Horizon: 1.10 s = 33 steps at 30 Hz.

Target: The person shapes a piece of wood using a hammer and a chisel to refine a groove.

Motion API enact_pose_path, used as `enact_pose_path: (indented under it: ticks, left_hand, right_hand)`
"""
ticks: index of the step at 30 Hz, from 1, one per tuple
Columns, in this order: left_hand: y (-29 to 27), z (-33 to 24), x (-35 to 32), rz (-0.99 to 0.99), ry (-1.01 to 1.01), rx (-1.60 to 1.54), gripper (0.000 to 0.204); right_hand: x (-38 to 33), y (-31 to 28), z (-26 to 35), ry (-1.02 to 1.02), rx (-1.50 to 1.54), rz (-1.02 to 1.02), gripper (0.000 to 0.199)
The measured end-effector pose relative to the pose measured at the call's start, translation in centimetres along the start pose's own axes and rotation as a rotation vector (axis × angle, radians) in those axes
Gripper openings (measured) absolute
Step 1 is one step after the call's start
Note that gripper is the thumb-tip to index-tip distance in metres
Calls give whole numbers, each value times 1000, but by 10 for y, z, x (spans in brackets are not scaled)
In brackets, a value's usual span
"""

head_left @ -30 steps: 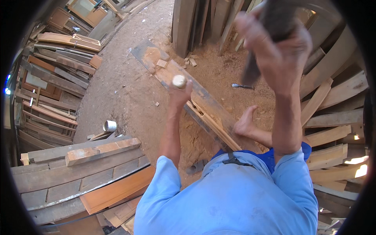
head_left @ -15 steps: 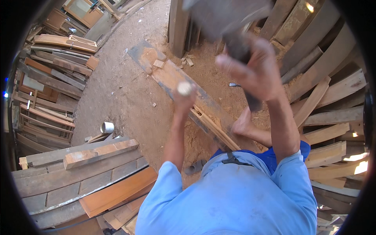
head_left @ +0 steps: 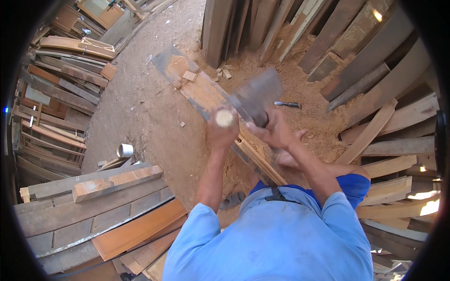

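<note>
My left hand (head_left: 222, 133) is closed round an upright wooden-handled chisel (head_left: 224, 118). Only its round, pale top end shows above the fist; the blade is hidden. Below that fist lies a narrow wooden strip (head_left: 260, 161) with a slot cut in it, on a long worn plank (head_left: 208, 91). My right hand (head_left: 276, 131) grips a dark hatchet-like tool by its handle. The tool's broad, flat grey head (head_left: 262, 89), smeared by motion, is just right of the chisel top; I cannot tell whether they touch.
Another chisel (head_left: 287, 104) lies on sawdust to the right, near my bare foot (head_left: 288, 159). Wood chips (head_left: 190, 76) rest on the plank. Boards (head_left: 215, 33) stand upright at the far side. Timber stacks (head_left: 117, 182) fill the left, with a white cup (head_left: 125, 150) beside them.
My right hand has swung the hatchet-like tool down and to the left, from high up to beside the chisel top. My left hand stays almost in place.
</note>
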State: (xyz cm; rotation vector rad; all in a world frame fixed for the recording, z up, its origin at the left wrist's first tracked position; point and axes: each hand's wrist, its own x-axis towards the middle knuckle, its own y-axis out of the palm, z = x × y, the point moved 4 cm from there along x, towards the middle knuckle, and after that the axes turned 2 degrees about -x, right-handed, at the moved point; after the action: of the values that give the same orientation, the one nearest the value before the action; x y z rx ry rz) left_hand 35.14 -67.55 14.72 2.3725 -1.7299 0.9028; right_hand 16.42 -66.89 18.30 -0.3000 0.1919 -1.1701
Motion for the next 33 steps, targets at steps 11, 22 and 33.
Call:
enact_pose_path:
  ticks: [11,22,33]
  left_hand:
    - [-30,158,86,-262,-585,-284,10]
    - [-23,294,38,-403,-1208,-585,20]
    - [-65,50,92,69,-648,-761,19]
  right_hand:
    - [-61,24,-86,201,174,-97,19]
    - [-55,28,-108,164,186,-56,18]
    - [-52,8,-79,188,-162,-25,30]
